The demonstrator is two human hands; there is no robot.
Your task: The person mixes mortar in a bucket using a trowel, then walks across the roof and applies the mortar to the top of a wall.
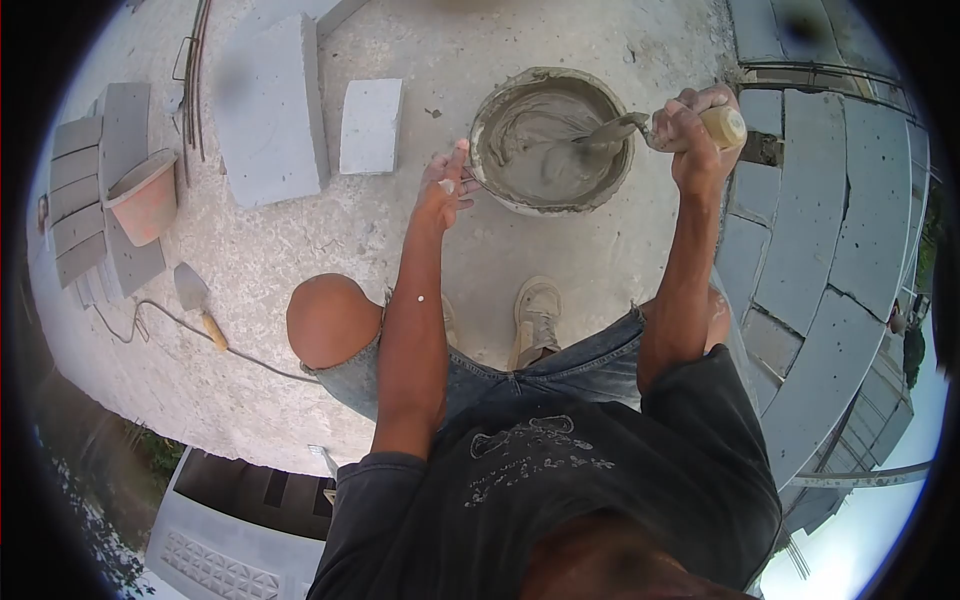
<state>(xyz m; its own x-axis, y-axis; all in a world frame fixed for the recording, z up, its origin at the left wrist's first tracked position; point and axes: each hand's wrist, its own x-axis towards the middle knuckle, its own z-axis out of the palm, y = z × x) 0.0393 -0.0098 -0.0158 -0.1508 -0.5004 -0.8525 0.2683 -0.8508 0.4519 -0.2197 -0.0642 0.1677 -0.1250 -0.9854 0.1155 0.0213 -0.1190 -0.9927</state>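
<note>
Dark shirt cloth [560, 470] fills the lower view. Beyond it, the right hand [695, 138] has its grip clenched round the handle [727, 127] of a trowel [608, 130], which reaches leftward from that fist, long axis roughly crosswise, blade dipped in grey mix [540, 165] inside a round bucket [555, 211]. Farther from the handle, the left hand [446, 184] spreads loose fingers at the bucket's left side (whether they press it, I cannot tell).

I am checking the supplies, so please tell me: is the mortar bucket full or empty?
Partly full: wet mortar lies in the bucket, below its rim, with inner wall showing above. Exact depth: cannot tell.
</note>
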